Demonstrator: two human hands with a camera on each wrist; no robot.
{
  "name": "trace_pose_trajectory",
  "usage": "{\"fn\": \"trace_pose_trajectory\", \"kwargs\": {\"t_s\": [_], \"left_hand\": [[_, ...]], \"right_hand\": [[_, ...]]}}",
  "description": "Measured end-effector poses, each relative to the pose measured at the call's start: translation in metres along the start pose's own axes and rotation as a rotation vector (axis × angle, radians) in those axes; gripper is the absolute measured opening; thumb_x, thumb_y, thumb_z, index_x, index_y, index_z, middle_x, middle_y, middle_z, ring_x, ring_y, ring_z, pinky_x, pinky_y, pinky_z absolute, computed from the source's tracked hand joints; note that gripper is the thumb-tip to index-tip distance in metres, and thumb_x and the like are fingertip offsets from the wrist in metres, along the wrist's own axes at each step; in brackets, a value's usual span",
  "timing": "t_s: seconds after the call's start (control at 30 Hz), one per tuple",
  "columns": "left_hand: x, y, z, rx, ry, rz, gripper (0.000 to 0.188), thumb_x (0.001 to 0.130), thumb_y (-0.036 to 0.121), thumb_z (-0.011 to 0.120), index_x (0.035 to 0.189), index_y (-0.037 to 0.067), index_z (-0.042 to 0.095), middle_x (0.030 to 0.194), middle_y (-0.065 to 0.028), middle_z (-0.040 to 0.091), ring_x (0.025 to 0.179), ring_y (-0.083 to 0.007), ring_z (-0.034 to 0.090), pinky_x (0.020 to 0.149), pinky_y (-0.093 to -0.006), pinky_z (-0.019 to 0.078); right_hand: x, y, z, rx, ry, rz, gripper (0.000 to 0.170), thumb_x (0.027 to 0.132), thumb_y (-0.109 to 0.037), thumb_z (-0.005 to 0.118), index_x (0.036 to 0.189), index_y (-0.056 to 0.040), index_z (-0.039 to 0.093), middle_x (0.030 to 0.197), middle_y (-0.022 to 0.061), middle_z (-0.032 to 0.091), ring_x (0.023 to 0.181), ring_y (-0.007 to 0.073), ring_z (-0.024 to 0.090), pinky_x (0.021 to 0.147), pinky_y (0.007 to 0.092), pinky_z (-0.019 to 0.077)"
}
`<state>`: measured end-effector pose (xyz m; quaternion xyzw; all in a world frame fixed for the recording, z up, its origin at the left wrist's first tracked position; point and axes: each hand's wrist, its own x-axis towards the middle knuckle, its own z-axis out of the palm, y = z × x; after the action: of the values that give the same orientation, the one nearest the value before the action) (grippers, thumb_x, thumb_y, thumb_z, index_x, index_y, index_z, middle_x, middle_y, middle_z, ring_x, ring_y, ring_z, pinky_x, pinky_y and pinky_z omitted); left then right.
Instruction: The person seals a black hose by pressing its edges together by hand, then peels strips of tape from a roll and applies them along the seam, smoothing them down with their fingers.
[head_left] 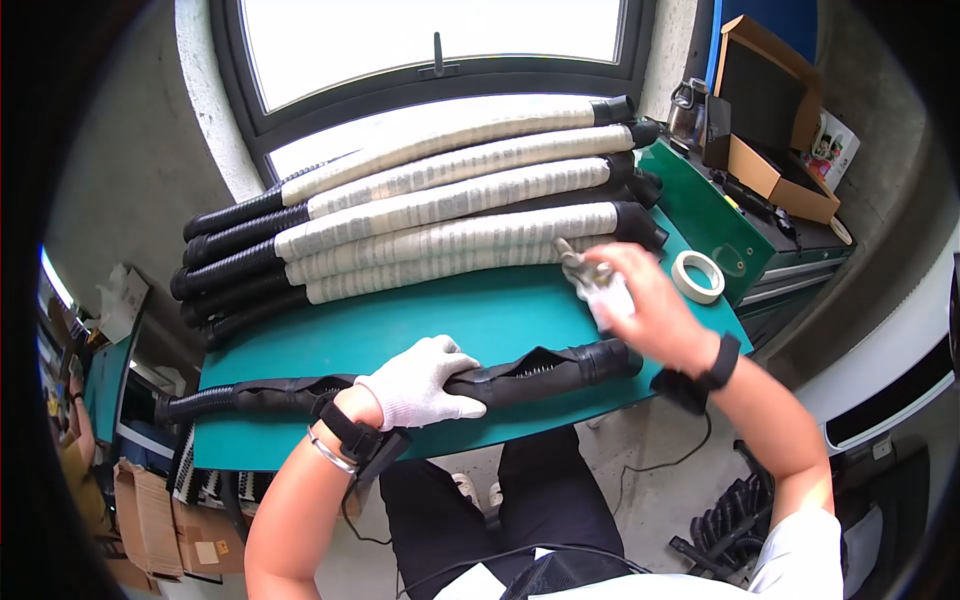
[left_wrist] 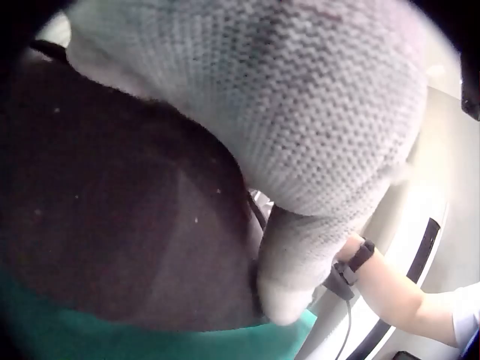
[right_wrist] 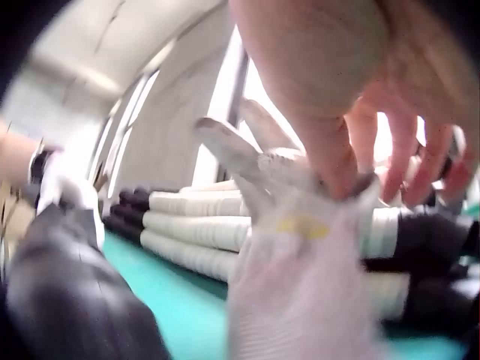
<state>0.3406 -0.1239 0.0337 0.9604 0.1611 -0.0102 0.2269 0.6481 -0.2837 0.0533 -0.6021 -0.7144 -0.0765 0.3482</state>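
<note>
A black ribbed hose [head_left: 545, 378] in a dark sleeve, its seam gaping in places, lies along the front of the green table. My left hand [head_left: 425, 383], in a white knit glove, grips it near the middle; the left wrist view shows the thumb curving over the dark sleeve [left_wrist: 127, 210]. My right hand [head_left: 650, 305] is bare and raised above the table's right part. It pinches a loose white work glove [right_wrist: 300, 277] with grey, soiled fingers, which dangles by its finger end in the right wrist view.
Several hoses wrapped in whitish tape [head_left: 450, 190] are stacked along the back, below the window. A roll of tape [head_left: 697, 277] lies at the table's right end. An opened cardboard box [head_left: 780, 180] sits on a cabinet at the right. Black hose pieces [head_left: 725, 520] lie on the floor.
</note>
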Motion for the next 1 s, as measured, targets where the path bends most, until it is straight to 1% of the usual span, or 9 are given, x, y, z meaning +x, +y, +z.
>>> {"fn": "trace_pose_trajectory", "kwargs": {"t_s": [0.03, 0.07, 0.1, 0.17, 0.3, 0.4, 0.53, 0.73, 1.0], "left_hand": [[0.002, -0.001, 0.0, -0.019, -0.002, -0.006, 0.066, 0.086, 0.053, 0.079, 0.132, 0.006, 0.069, 0.12, -0.0181, 0.068, 0.117, -0.0369, 0.064, 0.103, -0.0441, 0.0511], [0.003, 0.0, 0.001, -0.04, -0.01, -0.013, 0.067, 0.085, 0.051, 0.08, 0.131, 0.004, 0.069, 0.118, -0.0184, 0.068, 0.115, -0.037, 0.064, 0.102, -0.0437, 0.0513], [0.003, 0.0, 0.002, -0.058, -0.023, -0.02, 0.067, 0.085, 0.049, 0.082, 0.131, 0.003, 0.069, 0.116, -0.0186, 0.068, 0.114, -0.037, 0.064, 0.101, -0.0433, 0.0514], [0.003, -0.002, 0.004, -0.081, 0.026, 0.012, 0.07, 0.084, 0.051, 0.082, 0.133, 0.003, 0.068, 0.116, -0.0185, 0.068, 0.113, -0.0367, 0.064, 0.101, -0.0438, 0.0516], [0.002, 0.011, 0.005, 0.024, 0.18, 0.018, 0.074, 0.083, 0.055, 0.082, 0.135, 0.005, 0.067, 0.114, -0.0179, 0.069, 0.11, -0.0375, 0.065, 0.099, -0.0444, 0.0527], [0.015, 0.028, 0.015, 0.123, 0.371, 0.132, 0.07, 0.084, 0.056, 0.081, 0.133, 0.008, 0.068, 0.114, -0.0166, 0.07, 0.109, -0.0375, 0.067, 0.096, -0.044, 0.0543], [0.026, 0.033, 0.026, -0.022, 0.306, 0.153, 0.056, 0.087, 0.046, 0.081, 0.13, 0.011, 0.071, 0.113, -0.0115, 0.074, 0.105, -0.0323, 0.071, 0.09, -0.041, 0.0573], [0.028, 0.033, 0.028, -0.147, 0.311, 0.132, 0.045, 0.083, 0.034, 0.087, 0.118, 0.009, 0.077, 0.105, -0.0115, 0.075, 0.094, -0.0317, 0.073, 0.082, -0.0392, 0.0583], [0.034, 0.026, 0.03, -0.228, 0.308, 0.089, 0.041, 0.081, 0.029, 0.089, 0.114, 0.008, 0.08, 0.103, -0.0119, 0.075, 0.094, -0.0311, 0.073, 0.082, -0.039, 0.0584]], "right_hand": [[-0.002, -0.028, -0.003, 0.218, -0.107, 0.054, 0.056, 0.086, -0.018, 0.08, 0.136, -0.0035, 0.059, 0.131, 0.0192, 0.063, 0.123, 0.0394, 0.06, 0.108, 0.047, 0.0475], [-0.007, -0.039, 0.0, 0.133, -0.189, 0.009, 0.06, 0.085, -0.027, 0.085, 0.135, -0.0032, 0.06, 0.13, 0.0206, 0.065, 0.121, 0.0386, 0.062, 0.107, 0.045, 0.049], [-0.015, -0.044, 0.01, 0.215, -0.218, 0.056, 0.061, 0.084, -0.032, 0.087, 0.133, -0.0032, 0.062, 0.125, 0.0208, 0.066, 0.116, 0.0363, 0.065, 0.104, 0.044, 0.0503], [-0.022, -0.044, 0.025, 0.337, -0.307, 0.213, 0.056, 0.083, -0.032, 0.088, 0.127, -0.0047, 0.066, 0.118, 0.0157, 0.068, 0.11, 0.0328, 0.067, 0.098, 0.0434, 0.0517], [-0.029, -0.047, 0.036, 0.199, -0.257, 0.202, 0.044, 0.083, -0.03, 0.087, 0.117, -0.0085, 0.071, 0.109, 0.0076, 0.069, 0.104, 0.0291, 0.067, 0.093, 0.0423, 0.05], [-0.031, -0.055, 0.036, 0.149, -0.234, 0.224, 0.038, 0.082, -0.029, 0.087, 0.113, -0.0111, 0.072, 0.104, 0.0047, 0.069, 0.102, 0.0275, 0.066, 0.092, 0.0414, 0.0482], [-0.033, -0.058, 0.034, 0.12, -0.248, 0.218, 0.038, 0.082, -0.029, 0.087, 0.112, -0.0131, 0.072, 0.101, 0.0043, 0.067, 0.102, 0.027, 0.065, 0.092, 0.0419, 0.0469], [-0.018, -0.061, 0.033, 0.152, -0.326, 0.249, 0.036, 0.082, -0.029, 0.087, 0.111, -0.013, 0.073, 0.102, 0.0054, 0.067, 0.101, 0.0277, 0.065, 0.089, 0.0424, 0.0496], [-0.02, -0.044, 0.04, 0.199, -0.28, 0.155, 0.032, 0.083, -0.028, 0.086, 0.11, -0.0136, 0.076, 0.103, 0.0044, 0.07, 0.098, 0.0279, 0.065, 0.086, 0.0413, 0.0518]]}}
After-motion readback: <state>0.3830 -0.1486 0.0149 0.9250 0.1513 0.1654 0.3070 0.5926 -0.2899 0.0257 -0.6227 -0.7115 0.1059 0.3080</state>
